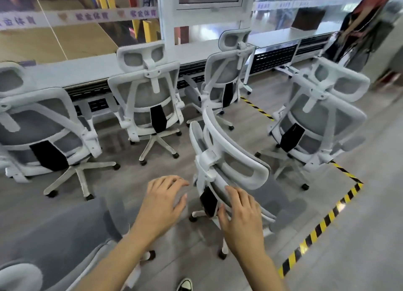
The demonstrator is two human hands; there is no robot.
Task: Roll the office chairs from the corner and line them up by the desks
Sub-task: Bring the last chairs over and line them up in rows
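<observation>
A white-framed office chair with grey mesh stands right in front of me, turned side-on, its back toward my hands. My right hand lies with spread fingers against the lower edge of that chair's back. My left hand hovers open just left of the chair, not touching it. Three matching chairs stand along the long white desk: one at the left, one at the middle, one farther back. Another chair stands at the right.
A grey chair seat fills the lower left, close to my left arm. Yellow-black floor tape marks a corner at the right. A glass partition runs behind the desk. A dark-clothed person stands at the far right. My shoe shows below.
</observation>
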